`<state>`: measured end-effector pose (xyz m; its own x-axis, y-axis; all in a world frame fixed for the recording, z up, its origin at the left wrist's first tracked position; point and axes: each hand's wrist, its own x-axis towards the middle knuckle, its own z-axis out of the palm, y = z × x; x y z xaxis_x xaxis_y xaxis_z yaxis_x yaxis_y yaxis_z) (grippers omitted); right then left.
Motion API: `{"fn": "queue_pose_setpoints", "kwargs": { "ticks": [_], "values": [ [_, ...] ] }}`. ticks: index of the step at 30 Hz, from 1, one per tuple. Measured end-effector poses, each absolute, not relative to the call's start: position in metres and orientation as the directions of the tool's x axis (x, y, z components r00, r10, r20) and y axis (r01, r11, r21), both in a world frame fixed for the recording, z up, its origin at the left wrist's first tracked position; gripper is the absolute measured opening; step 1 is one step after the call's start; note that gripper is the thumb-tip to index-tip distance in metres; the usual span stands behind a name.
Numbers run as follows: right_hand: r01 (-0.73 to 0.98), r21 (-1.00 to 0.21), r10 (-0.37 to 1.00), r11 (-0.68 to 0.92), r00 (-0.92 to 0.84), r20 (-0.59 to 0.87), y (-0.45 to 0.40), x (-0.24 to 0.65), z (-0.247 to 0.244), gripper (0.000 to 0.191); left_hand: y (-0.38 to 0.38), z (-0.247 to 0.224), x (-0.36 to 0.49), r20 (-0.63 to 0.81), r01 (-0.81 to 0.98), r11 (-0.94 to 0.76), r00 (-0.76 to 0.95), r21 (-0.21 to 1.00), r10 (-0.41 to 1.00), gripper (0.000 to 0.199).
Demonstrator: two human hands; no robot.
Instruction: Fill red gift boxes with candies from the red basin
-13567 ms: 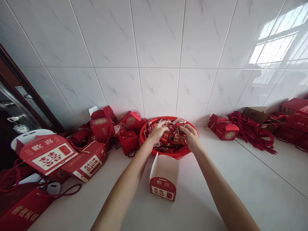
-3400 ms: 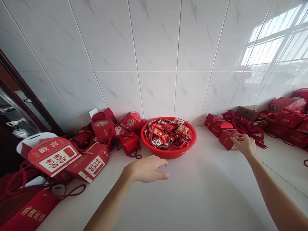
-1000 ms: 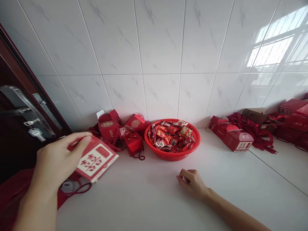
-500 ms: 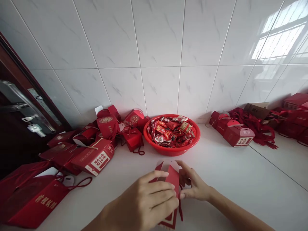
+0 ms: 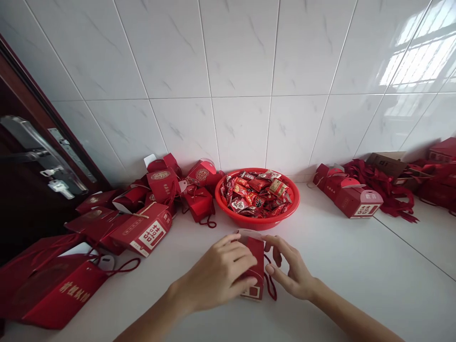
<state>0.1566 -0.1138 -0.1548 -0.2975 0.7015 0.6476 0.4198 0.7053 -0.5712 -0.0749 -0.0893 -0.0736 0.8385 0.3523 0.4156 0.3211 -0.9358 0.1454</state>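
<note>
A small red gift box (image 5: pixel 255 266) with a pale rounded top flap stands on the white counter in front of me. A dark red cord (image 5: pixel 272 287) loops out at its right side. My left hand (image 5: pixel 228 268) lies over the box's left and upper part, its fingers bent across it and hiding much of it. At the right, my right hand (image 5: pixel 290 268) has its forefinger against the box's upper right corner. Its thumb is spread apart near the cord. Just behind the box sits a red plastic basket (image 5: pixel 258 223) filled with wrapped candies (image 5: pixel 254 192).
Several red boxes (image 5: pixel 149 232) with cords are heaped at the left, near a dark door (image 5: pixel 21 190) with keys in its lock. More boxes (image 5: pixel 358 199) and red ribbons (image 5: pixel 392 190) lie at the right. A tiled wall (image 5: pixel 242 128) runs behind the counter.
The box and both hands appear a little farther from me. My left hand has shifted up over the box top, my right thumb has lifted, and more of the cord shows.
</note>
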Motion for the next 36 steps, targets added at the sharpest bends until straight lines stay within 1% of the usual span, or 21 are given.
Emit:
{"fn": "queue_pose_setpoints", "kwargs": {
  "ticks": [3, 6, 9, 11, 13, 16, 19, 21, 25, 28, 30, 34, 36],
  "values": [
    [0.452, -0.540, 0.689, 0.710, -0.284, 0.667, -0.114, 0.155, -0.155, 0.044, -0.082, -0.067, -0.079, 0.370, 0.466, -0.873, 0.793, 0.144, 0.485, 0.028],
    [0.462, -0.513, 0.665, 0.724, -0.268, 0.697, -0.114, 0.153, -0.156, 0.042, -0.079, -0.061, -0.082, 0.309, 0.558, -0.820, 0.764, 0.126, 0.567, 0.037],
    [0.452, -0.516, 0.663, 0.727, -0.266, 0.700, -0.114, 0.153, -0.156, 0.043, -0.080, -0.058, -0.083, 0.229, 0.537, -0.826, 0.794, 0.170, 0.563, 0.031],
    [0.444, -0.522, 0.665, 0.728, -0.271, 0.696, -0.114, 0.152, -0.156, 0.045, -0.081, -0.058, -0.082, 0.214, 0.512, -0.836, 0.810, 0.198, 0.547, 0.028],
    [0.437, -0.522, 0.661, 0.732, -0.273, 0.699, -0.114, 0.152, -0.157, 0.047, -0.082, -0.059, -0.082, 0.227, 0.501, -0.842, 0.813, 0.197, 0.537, 0.035],
    [0.429, -0.515, 0.652, 0.742, -0.283, 0.703, -0.114, 0.152, -0.157, 0.051, -0.080, -0.061, -0.081, 0.235, 0.492, -0.850, 0.818, 0.188, 0.526, 0.053],
    [0.414, -0.513, 0.645, 0.752, -0.304, 0.701, -0.115, 0.152, -0.157, 0.053, -0.080, -0.063, -0.080, 0.217, 0.490, -0.852, 0.825, 0.186, 0.522, 0.063],
    [0.395, -0.515, 0.638, 0.761, -0.316, 0.702, -0.116, 0.151, -0.158, 0.056, -0.084, -0.064, -0.078, 0.213, 0.494, -0.852, 0.826, 0.174, 0.522, 0.063],
    [0.338, -0.571, 0.660, 0.748, -0.294, 0.691, -0.120, 0.150, -0.157, 0.061, -0.095, -0.067, -0.073, 0.245, 0.479, -0.864, 0.828, 0.156, 0.504, 0.052],
    [0.330, -0.596, 0.679, 0.732, -0.275, 0.681, -0.122, 0.148, -0.155, 0.063, -0.099, -0.065, -0.072, 0.237, 0.474, -0.860, 0.828, 0.187, 0.508, 0.050],
    [0.340, -0.560, 0.651, 0.755, -0.297, 0.698, -0.123, 0.147, -0.153, 0.062, -0.099, -0.062, -0.073, 0.214, 0.481, -0.846, 0.823, 0.231, 0.526, 0.051],
    [0.377, -0.427, 0.559, 0.822, -0.396, 0.728, -0.123, 0.144, -0.148, 0.059, -0.096, -0.056, -0.075, 0.198, 0.472, -0.824, 0.816, 0.313, 0.543, 0.045],
    [0.396, -0.419, 0.565, 0.817, -0.408, 0.717, -0.124, 0.143, -0.147, 0.055, -0.093, -0.055, -0.075, 0.199, 0.468, -0.820, 0.815, 0.330, 0.545, 0.043]
  ]
}}
